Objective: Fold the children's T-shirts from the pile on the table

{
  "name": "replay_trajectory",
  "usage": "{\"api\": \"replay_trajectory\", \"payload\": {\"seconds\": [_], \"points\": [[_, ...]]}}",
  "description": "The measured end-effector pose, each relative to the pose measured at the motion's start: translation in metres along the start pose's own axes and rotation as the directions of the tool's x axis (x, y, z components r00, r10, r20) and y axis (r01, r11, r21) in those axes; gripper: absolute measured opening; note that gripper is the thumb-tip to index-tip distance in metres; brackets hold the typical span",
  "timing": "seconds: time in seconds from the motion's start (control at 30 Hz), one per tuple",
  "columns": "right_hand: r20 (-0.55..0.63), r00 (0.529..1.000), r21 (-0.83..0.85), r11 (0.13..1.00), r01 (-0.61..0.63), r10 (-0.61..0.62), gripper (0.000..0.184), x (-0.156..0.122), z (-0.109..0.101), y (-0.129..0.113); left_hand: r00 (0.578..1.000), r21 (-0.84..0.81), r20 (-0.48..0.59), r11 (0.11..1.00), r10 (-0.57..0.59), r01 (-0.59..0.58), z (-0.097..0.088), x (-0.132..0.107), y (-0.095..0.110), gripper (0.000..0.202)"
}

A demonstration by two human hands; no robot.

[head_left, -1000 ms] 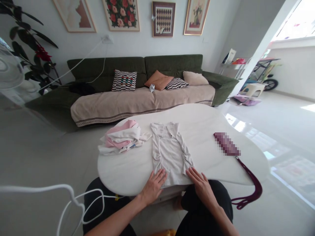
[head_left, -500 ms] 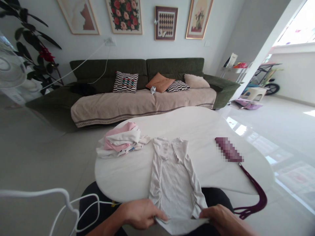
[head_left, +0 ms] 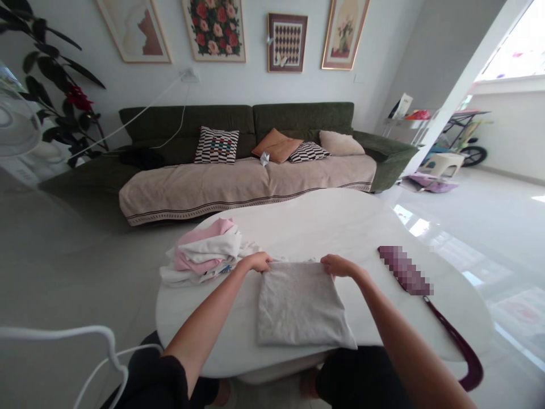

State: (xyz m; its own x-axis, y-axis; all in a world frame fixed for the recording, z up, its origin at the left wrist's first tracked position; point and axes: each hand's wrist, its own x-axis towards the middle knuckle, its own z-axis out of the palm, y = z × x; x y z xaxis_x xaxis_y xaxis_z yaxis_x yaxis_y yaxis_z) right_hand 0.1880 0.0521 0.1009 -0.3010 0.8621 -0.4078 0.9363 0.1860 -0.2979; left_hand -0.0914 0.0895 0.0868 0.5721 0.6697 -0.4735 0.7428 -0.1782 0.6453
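A light grey shirt lies folded over on itself on the white table, its near edge along the table's front rim. My left hand is closed on the far left corner of the doubled cloth. At the far right corner, my right hand pinches the same shirt. Between the hands the far edge runs nearly straight, with a bit of the under layer peeking out behind it. Just left of my left hand sits a heap of pink and white clothes.
A dark red item with a strap, partly pixelated, lies on the right, its strap hanging past the table edge. Behind the table stands a green sofa with cushions. A white cable crosses the lower left. A fan stands at left.
Both hands have carried the shirt's near edge away from me to its far end, folding it in half. My arms are now stretched out over the table.
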Motion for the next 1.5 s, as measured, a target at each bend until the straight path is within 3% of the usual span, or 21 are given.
{"api": "replay_trajectory", "payload": {"seconds": [0.2,0.33,0.57,0.77,0.9,1.2,1.33,1.5], "points": [[0.080,0.997,0.065,0.998,-0.027,0.022,0.024,0.016,0.003,0.021,1.000,-0.024,0.001,1.000,-0.016,0.016,-0.011,0.008,-0.010,0.012],[0.066,0.996,0.073,0.996,-0.059,0.054,0.017,0.023,0.000,0.028,0.996,-0.013,-0.089,1.000,-0.002,0.000,-0.020,0.014,-0.012,0.012],[-0.042,0.973,-0.021,0.973,-0.229,0.228,0.029,0.046,0.025,0.026,0.920,0.049,-0.385,0.994,-0.072,0.098,0.008,0.039,-0.020,0.004],[-0.075,0.967,-0.005,0.969,-0.246,0.245,0.029,0.043,0.024,0.040,0.924,-0.030,-0.378,0.999,-0.054,0.046,0.005,0.035,-0.036,0.021],[-0.104,0.962,0.022,0.968,-0.252,0.253,0.027,0.043,0.025,0.042,0.924,-0.053,-0.372,0.996,-0.084,0.069,0.003,0.036,-0.043,0.019],[-0.214,0.909,0.104,0.934,-0.343,0.358,0.029,0.040,0.049,0.033,0.818,-0.057,-0.527,0.970,-0.232,0.238,0.032,0.041,-0.034,0.017],[-0.246,0.914,0.166,0.943,-0.290,0.324,0.021,0.025,0.040,0.029,0.846,-0.115,-0.490,0.977,-0.211,0.177,0.028,0.034,-0.026,0.021],[-0.385,0.888,0.241,0.956,-0.168,0.253,0.021,-0.019,0.001,0.022,0.880,-0.187,-0.474,0.980,-0.034,-0.063,-0.002,0.008,-0.003,0.024]]}}
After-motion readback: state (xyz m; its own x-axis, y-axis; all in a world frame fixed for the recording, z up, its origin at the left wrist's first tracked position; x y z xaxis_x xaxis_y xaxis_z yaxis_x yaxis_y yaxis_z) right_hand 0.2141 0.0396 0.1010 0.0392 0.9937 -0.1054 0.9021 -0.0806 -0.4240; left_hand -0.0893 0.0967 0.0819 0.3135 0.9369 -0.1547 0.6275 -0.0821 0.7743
